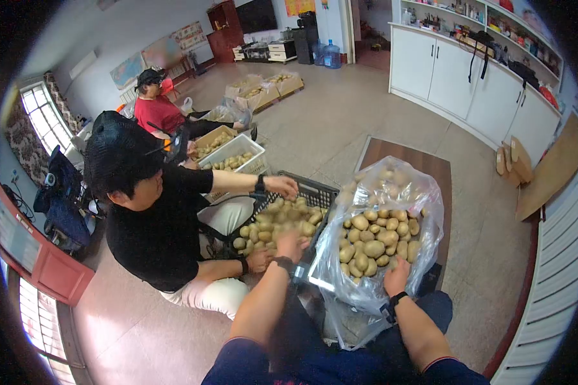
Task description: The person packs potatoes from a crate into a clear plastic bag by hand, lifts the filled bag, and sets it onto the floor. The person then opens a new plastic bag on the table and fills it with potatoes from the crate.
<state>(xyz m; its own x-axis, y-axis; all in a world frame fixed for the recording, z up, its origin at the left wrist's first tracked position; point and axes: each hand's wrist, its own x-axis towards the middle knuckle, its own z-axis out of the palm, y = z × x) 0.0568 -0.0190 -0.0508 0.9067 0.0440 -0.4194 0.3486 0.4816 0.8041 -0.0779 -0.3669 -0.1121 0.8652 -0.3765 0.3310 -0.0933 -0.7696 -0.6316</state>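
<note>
My left hand [291,244] reaches over the black crate [324,200] of potatoes [279,221]; motion smears its fingers, so any hold on a potato is unclear. Close to my knees stands a clear plastic bag [430,192], its mouth spread wide and many potatoes [368,249] heaped inside. At the bag's near right edge, my right hand [397,277] looks closed on the plastic, beside the potatoes; its fingertips are partly hidden. A person in black [154,224] sits left of the crate, with one hand [281,186] above it and the other [259,260] at its near side.
A white crate [253,165] and a cardboard box with potatoes stand behind the black crate. Farther back sits a person in red [153,114], near more potato boxes [279,86]. White cabinets [456,70] line the right wall; cardboard sheets [552,170] lean there.
</note>
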